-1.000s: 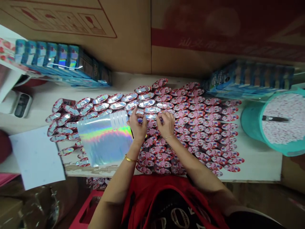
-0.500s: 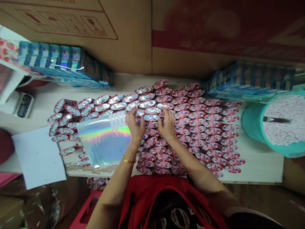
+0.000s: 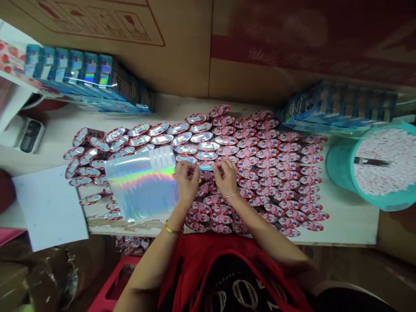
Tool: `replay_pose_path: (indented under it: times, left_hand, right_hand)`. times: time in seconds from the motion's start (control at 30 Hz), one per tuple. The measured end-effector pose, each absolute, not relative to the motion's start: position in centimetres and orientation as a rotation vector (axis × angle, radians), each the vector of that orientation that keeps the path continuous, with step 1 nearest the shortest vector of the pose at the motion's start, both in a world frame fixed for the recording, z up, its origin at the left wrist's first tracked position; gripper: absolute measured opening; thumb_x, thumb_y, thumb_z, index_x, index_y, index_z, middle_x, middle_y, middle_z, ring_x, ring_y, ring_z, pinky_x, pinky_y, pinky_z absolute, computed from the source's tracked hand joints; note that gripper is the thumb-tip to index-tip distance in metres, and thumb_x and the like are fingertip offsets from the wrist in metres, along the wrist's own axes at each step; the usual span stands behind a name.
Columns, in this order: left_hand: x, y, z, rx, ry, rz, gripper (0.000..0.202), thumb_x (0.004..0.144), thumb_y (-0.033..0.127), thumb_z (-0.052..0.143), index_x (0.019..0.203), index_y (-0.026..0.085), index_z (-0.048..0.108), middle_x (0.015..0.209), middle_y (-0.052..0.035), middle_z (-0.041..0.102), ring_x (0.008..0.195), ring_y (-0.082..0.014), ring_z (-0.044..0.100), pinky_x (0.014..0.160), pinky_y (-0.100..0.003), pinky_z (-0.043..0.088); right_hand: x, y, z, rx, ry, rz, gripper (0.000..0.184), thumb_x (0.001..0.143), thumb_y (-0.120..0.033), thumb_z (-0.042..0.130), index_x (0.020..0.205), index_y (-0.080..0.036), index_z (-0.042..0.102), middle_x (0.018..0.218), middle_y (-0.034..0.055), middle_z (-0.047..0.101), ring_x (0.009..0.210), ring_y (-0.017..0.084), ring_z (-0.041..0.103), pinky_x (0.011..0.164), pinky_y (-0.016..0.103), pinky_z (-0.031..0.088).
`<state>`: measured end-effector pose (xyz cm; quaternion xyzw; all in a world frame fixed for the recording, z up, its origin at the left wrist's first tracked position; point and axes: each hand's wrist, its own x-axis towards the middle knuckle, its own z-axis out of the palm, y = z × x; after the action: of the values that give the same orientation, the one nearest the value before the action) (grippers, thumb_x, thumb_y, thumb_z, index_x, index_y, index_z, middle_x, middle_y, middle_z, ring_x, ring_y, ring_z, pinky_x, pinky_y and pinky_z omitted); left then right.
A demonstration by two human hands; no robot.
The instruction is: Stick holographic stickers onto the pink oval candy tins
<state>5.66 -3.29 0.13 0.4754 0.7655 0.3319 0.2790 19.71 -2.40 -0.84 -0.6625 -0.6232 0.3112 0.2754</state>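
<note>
Rows of small oval lidded cups cover the white table; those on the left have shiny holographic lids, the rest are pink. My left hand and my right hand are pinched on the two ends of a narrow holographic sticker, held just above the cups in the middle. A holographic sticker sheet lies on the cups beside my left hand.
Blue boxes are stacked at the back left and back right. A teal tub of small pink-white pieces stands at right. A white paper and a scale lie at left. Cardboard boxes stand behind.
Both hands drew back a little from the cup lids toward me and now hold a sticker strip stretched between them.
</note>
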Motion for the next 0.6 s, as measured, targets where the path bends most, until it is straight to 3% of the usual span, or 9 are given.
replay_pose_path:
  times: [0.27, 0.37, 0.47, 0.6]
  left_hand:
    - [6.2, -3.2, -1.9, 1.527, 2.245, 0.575, 0.008, 0.085, 0.027, 0.061, 0.081, 0.02, 0.063, 0.101, -0.0074, 0.061, 0.1, -0.0247, 0.052, 0.085, -0.039, 0.033]
    - [6.8, -3.3, -2.2, 1.547, 2.262, 0.522, 0.009, 0.086, 0.028, 0.059, 0.085, 0.02, 0.062, 0.106, -0.0097, 0.061, 0.103, -0.0277, 0.051, 0.087, -0.041, 0.033]
    - [7.0, -3.4, -2.1, 1.51, 2.296, 0.551, 0.02, 0.085, 0.032, 0.059, 0.101, 0.018, 0.06, 0.112, -0.0128, 0.06, 0.108, -0.0299, 0.051, 0.089, -0.043, 0.034]
    - [3.1, -3.4, -0.9, 1.642, 2.174, 0.681, 0.037, 0.088, 0.03, 0.054, 0.123, 0.017, 0.053, 0.118, -0.015, 0.059, 0.111, -0.0277, 0.052, 0.094, -0.042, 0.035]
  right_hand:
    - [19.5, -1.6, -2.3, -1.891, -2.085, 0.619, 0.033, 0.101, -0.039, 0.036, 0.089, -0.021, 0.062, 0.093, 0.0086, 0.063, 0.092, 0.024, 0.048, 0.081, 0.037, 0.03]
    - [19.5, -1.6, -2.4, -1.897, -2.092, 0.622, 0.031, 0.1, -0.035, 0.035, 0.103, -0.019, 0.062, 0.098, 0.0106, 0.064, 0.095, 0.026, 0.048, 0.084, 0.038, 0.031]
    - [19.9, -1.6, -2.5, -1.893, -2.071, 0.639, 0.036, 0.097, -0.028, 0.037, 0.127, -0.016, 0.053, 0.108, 0.0127, 0.063, 0.101, 0.027, 0.048, 0.087, 0.04, 0.032]
    - [20.5, -1.7, -2.1, -1.844, -2.099, 0.627, 0.047, 0.09, -0.021, 0.04, 0.136, -0.015, 0.047, 0.116, 0.0141, 0.061, 0.104, 0.028, 0.049, 0.089, 0.041, 0.035]
